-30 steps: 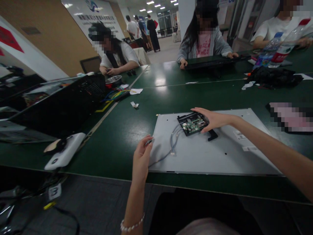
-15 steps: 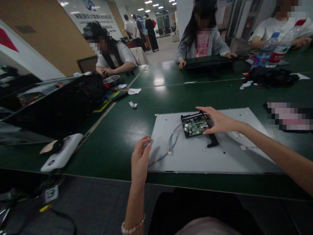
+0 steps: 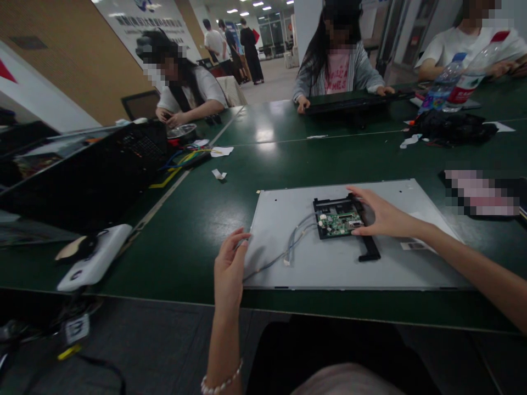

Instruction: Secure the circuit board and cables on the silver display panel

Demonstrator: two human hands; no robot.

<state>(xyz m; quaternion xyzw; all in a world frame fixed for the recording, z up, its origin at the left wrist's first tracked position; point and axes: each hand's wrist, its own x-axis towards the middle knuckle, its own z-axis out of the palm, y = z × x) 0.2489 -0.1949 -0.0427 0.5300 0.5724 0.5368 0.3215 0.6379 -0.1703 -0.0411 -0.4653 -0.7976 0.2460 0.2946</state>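
A flat grey panel lies on the green table. On it, right of the middle, is a black plastic bracket carrying a green circuit board. My right hand grips the bracket's right side between thumb and fingers. Grey-blue cables run from the board across the panel toward its lower left edge. Beside the panel's left edge is my left hand, its fingers loosely bent and apart from the thumb. Whether its fingertips touch the edge is hard to tell.
A black open casing and a white device occupy the table's left side. Paper scraps lie beyond the panel. Bottles and a black bag are at the far right. Co-workers sit across the table; one handles a black panel.
My right hand has shifted the bracket and board slightly right and toward me over the panel; the cables moved along. My left hand stays by the panel's left edge.
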